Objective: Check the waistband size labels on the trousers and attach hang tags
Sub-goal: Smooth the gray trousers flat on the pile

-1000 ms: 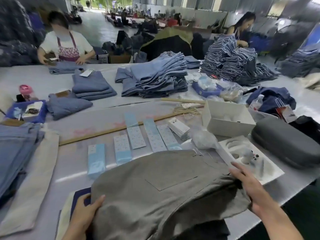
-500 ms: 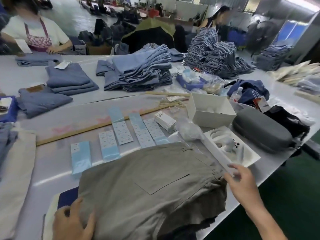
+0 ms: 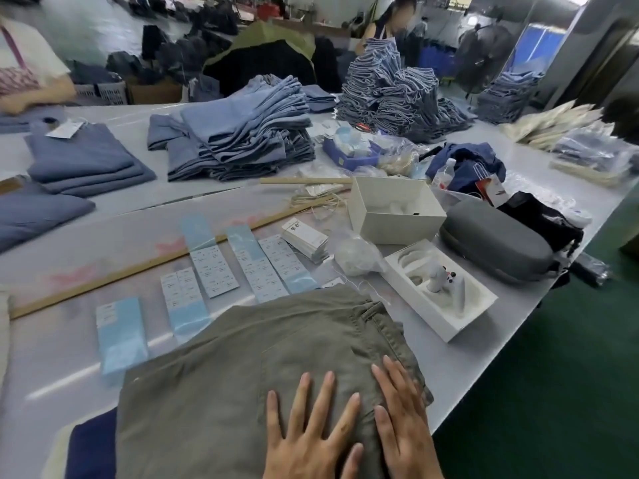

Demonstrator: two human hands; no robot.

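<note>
- One pair of olive-grey trousers lies flat at the bench's near edge.
- Two hands press on it side by side: left hand flat with fingers spread, right hand flat with fingers straight.
- Five sticker sheets lie just beyond the trousers.
- One stack of hang tags sits beside two white boxes.

wrists cut off, sticker sheets print unreadable, far workers blurred

Both hands, the left hand and the right hand, are bare, with no rings or sleeves.
</note>
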